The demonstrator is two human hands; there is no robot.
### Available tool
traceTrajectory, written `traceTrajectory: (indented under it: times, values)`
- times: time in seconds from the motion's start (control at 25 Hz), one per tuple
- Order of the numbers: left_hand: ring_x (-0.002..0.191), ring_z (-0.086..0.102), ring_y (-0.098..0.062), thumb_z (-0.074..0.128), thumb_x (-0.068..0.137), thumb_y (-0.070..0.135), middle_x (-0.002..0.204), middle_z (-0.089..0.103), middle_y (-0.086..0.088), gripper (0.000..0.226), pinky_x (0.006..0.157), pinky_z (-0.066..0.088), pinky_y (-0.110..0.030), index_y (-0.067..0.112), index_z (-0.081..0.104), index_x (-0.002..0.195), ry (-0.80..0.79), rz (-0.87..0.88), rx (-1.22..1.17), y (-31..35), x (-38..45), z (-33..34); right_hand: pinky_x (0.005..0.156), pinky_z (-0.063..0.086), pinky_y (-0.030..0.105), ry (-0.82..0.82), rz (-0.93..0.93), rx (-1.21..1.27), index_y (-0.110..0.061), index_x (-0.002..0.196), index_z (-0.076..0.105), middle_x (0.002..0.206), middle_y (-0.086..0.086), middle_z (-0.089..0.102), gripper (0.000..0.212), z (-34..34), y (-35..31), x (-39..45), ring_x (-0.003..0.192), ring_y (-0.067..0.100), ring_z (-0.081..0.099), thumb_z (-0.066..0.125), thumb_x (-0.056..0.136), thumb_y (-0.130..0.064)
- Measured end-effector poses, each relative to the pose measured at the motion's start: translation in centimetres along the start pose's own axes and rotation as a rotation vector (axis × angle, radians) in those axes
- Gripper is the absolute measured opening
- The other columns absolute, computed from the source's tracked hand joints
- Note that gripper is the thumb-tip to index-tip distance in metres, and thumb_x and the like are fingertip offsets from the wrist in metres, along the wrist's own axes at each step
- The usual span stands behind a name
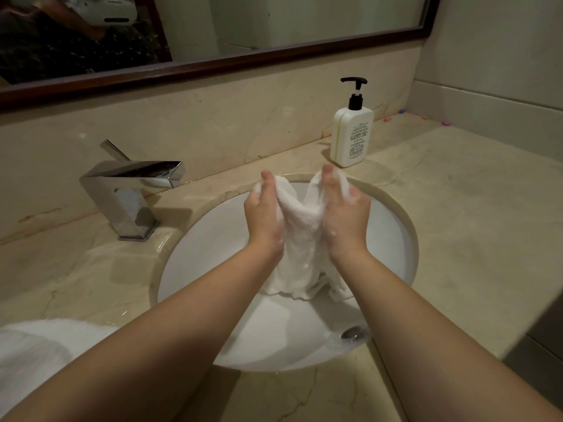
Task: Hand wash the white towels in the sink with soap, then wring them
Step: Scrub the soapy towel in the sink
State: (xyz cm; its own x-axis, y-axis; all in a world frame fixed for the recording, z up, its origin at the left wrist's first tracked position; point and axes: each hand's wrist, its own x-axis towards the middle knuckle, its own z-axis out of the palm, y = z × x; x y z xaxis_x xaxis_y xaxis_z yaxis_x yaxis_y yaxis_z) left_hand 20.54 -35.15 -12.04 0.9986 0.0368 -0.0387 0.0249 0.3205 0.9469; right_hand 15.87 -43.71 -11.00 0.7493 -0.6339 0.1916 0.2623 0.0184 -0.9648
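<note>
Over the sink (399,239), both hands' grip clamps the towel (300,239) hanging lengthwise, tail down.

1. lighting: dim, warm, yellowish overall.
2. glare: bright highlights on the tap (134,190) and wet counter (457,239).
3. shadows: soft shadow in the sink (396,233) beneath the forearms.
4. distortion: wide-angle bending of the mirror (213,32) frame near the edges.
5. focus: nearest forearms slightly soft.
</note>
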Motion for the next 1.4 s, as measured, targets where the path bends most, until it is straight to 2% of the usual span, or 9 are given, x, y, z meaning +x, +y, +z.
traceTrajectory:
  times: [0.12,0.28,0.56,0.64,0.8,1.0,1.12,1.28,1.4]
  values:
    - [0.101,0.07,-0.019,0.048,0.103,0.053,0.099,0.072,-0.003,0.04,0.098,0.055,-0.04,0.017,0.064,0.095,-0.029,-0.035,-0.027,-0.1,-0.4,0.2,0.067,0.046,0.027,-0.084,-0.014,-0.185,-0.02,0.07,0.053,0.065,-0.012,0.056,0.039,0.5,0.6,-0.1,0.064,0.007,0.054,0.056,0.099,-0.046]
    - [0.081,0.064,-0.02,0.052,0.102,0.05,0.08,0.062,-0.003,0.04,0.077,0.053,-0.032,0.015,0.056,0.082,-0.053,0.045,0.046,-0.2,-0.6,0.4,0.054,0.033,0.03,-0.071,-0.028,-0.306,-0.019,0.053,0.039,0.048,-0.008,0.04,0.055,0.0,0.7,0.0,0.048,0.009,0.036,0.058,0.098,-0.045]
    - [0.105,0.072,-0.03,0.051,0.099,0.059,0.112,0.074,-0.012,0.054,0.093,0.057,-0.045,0.013,0.064,0.123,-0.111,-0.204,0.027,-1.1,-0.2,0.7,0.055,0.036,0.033,0.026,0.044,-0.269,-0.016,0.048,0.041,0.045,-0.004,0.042,0.058,1.0,1.0,0.0,0.048,0.015,0.041,0.065,0.093,-0.045]
    - [0.093,0.075,-0.028,0.053,0.098,0.056,0.098,0.076,-0.013,0.051,0.086,0.059,-0.042,0.009,0.069,0.107,-0.113,-0.243,0.005,-1.3,0.2,0.5,0.057,0.04,0.037,-0.008,0.025,-0.311,-0.01,0.052,0.047,0.049,0.003,0.05,0.059,1.2,1.5,-0.4,0.051,0.022,0.049,0.062,0.093,-0.05]
    - [0.052,0.059,-0.015,0.045,0.107,0.037,0.055,0.058,-0.001,0.048,0.049,0.046,-0.02,0.015,0.054,0.065,-0.129,-0.355,0.006,-1.0,0.1,0.0,0.057,0.042,0.037,-0.077,-0.035,-0.464,-0.012,0.052,0.05,0.052,0.004,0.056,0.061,2.1,1.3,-1.4,0.059,0.026,0.057,0.057,0.094,-0.056]
    - [0.063,0.066,-0.022,0.063,0.098,0.042,0.077,0.066,-0.008,0.035,0.061,0.051,-0.028,0.009,0.066,0.087,-0.036,-0.386,0.013,-0.9,-0.1,0.4,0.059,0.047,0.035,-0.012,0.092,-0.35,-0.012,0.053,0.052,0.056,0.004,0.059,0.053,1.7,1.2,-0.7,0.059,0.021,0.06,0.058,0.097,-0.042]
    - [0.07,0.067,-0.023,0.063,0.092,0.059,0.083,0.064,-0.006,0.053,0.064,0.053,-0.031,0.008,0.063,0.104,0.086,-0.328,0.041,-0.8,0.9,-0.5,0.055,0.039,0.026,-0.034,0.032,-0.272,-0.016,0.056,0.047,0.052,-0.004,0.049,0.054,1.8,1.2,-2.0,0.051,0.008,0.046,0.057,0.097,-0.048]
    - [0.106,0.066,-0.028,0.053,0.095,0.066,0.098,0.061,-0.003,0.048,0.103,0.052,-0.046,0.019,0.057,0.086,0.189,-0.179,0.013,0.8,2.5,-1.3,0.074,0.045,0.027,0.019,0.22,-0.074,-0.014,0.102,0.063,0.093,-0.003,0.067,0.033,0.0,1.3,0.5,0.088,0.012,0.063,0.054,0.1,-0.045]
    - [0.093,0.057,-0.022,0.051,0.096,0.065,0.096,0.052,-0.004,0.049,0.095,0.05,-0.041,0.02,0.05,0.077,0.19,-0.078,0.028,1.8,3.2,-2.0,0.06,0.038,0.019,-0.001,-0.037,-0.19,-0.009,0.082,0.06,0.068,-0.008,0.054,0.034,-0.8,1.1,0.6,0.062,0.001,0.047,0.058,0.099,-0.038]
